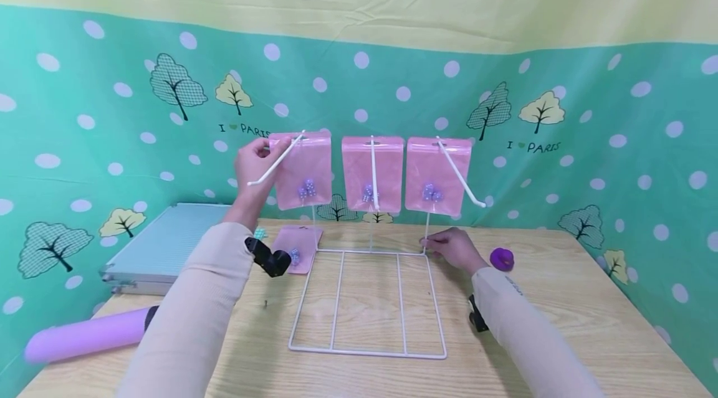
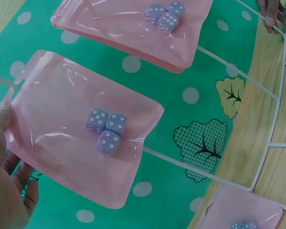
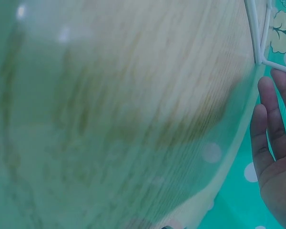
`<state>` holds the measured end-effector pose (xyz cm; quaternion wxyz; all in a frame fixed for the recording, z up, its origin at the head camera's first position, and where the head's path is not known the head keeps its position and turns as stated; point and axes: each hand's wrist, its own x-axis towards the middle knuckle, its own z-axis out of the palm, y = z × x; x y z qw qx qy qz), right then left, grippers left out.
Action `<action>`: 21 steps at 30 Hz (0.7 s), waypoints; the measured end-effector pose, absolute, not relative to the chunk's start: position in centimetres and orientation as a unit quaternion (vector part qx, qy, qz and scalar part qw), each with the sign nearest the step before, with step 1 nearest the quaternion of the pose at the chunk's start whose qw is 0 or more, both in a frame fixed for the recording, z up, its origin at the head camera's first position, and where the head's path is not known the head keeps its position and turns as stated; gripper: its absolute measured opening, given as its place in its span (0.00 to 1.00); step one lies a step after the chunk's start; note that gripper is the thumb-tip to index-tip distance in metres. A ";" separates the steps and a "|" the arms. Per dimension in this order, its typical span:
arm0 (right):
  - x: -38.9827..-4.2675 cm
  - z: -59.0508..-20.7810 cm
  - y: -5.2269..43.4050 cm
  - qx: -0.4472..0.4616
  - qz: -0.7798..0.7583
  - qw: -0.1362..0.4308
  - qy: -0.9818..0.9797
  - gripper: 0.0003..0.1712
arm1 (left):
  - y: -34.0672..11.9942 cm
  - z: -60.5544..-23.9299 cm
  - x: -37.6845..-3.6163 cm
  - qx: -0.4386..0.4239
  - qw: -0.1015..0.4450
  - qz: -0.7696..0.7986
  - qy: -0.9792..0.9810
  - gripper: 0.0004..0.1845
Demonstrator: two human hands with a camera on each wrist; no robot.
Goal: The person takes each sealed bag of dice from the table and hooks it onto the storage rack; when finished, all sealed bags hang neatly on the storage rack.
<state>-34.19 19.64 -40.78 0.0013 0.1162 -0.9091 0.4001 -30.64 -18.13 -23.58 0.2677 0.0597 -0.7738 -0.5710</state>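
A white wire display rack point(image 1: 367, 352) stands on the wooden table, its hooks jutting toward me. My left hand point(image 1: 255, 167) pinches the upper left edge of a pink zip bag point(image 1: 315, 164) at the left hook. Three lilac dice point(image 2: 108, 143) show through that bag in the left wrist view. Similar pink bags, a middle one point(image 1: 356, 167) and a right one point(image 1: 426, 164), hang from the other hooks. Low on the right, my right hand point(image 1: 457, 250) holds the rack's upright near its base corner. Another pink bag point(image 1: 307, 242) with dice lies behind the rack's left side.
A light blue ridged case point(image 1: 162, 245) lies at the back left, with a lilac cylinder point(image 1: 92, 334) in front of it. To the right of my right hand sits a small purple object point(image 1: 502, 259). A patterned green curtain point(image 1: 404, 71) hangs behind the table.
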 end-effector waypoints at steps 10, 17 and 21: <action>-34.2 -40.8 19.5 0.117 0.396 0.005 -0.911 0.16 | -18.2 -23.6 -31.1 0.051 0.270 -0.568 -0.776 0.20; -34.3 -40.9 19.5 0.116 0.389 0.011 -0.914 0.15 | -18.2 -23.7 -31.3 0.047 0.269 -0.567 -0.777 0.22; -34.3 -40.9 19.6 0.116 0.384 0.014 -0.916 0.15 | -18.2 -23.8 -31.4 0.042 0.256 -0.575 -0.776 0.23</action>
